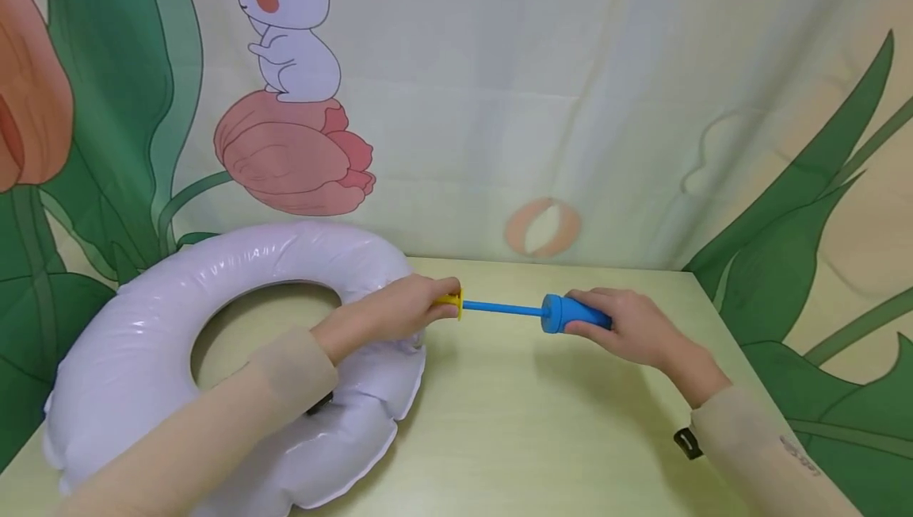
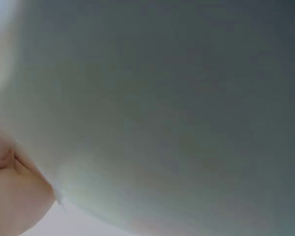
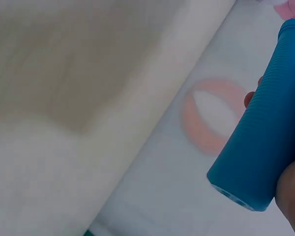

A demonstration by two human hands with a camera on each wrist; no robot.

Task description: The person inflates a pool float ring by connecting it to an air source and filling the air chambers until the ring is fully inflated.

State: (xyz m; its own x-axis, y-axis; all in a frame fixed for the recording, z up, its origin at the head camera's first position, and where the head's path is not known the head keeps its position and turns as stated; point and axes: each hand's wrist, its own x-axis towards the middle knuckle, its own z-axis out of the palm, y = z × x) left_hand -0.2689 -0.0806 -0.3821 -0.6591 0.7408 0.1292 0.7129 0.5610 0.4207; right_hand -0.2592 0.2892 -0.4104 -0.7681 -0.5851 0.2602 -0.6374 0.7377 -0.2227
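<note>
A blue hand air pump (image 1: 559, 313) is held sideways above the table between both hands. My left hand (image 1: 399, 307) grips its yellow handle (image 1: 456, 303), and a length of blue rod (image 1: 502, 308) shows between handle and barrel. The barrel is wrapped by my right hand (image 1: 631, 325); in the right wrist view the ribbed blue barrel (image 3: 260, 123) slants with its flat end low. Beneath the left arm lies a white inflatable swim ring (image 1: 128, 335), plump with creased seams. A blurred grey surface fills most of the left wrist view, hiding the handle there.
The pale yellow-green table (image 1: 513, 430) extends right of the ring and meets a printed curtain (image 1: 456, 105) at the back. A black strap piece (image 1: 688, 443) hangs by the right sleeve, and a dark one (image 1: 319, 404) shows under the left sleeve.
</note>
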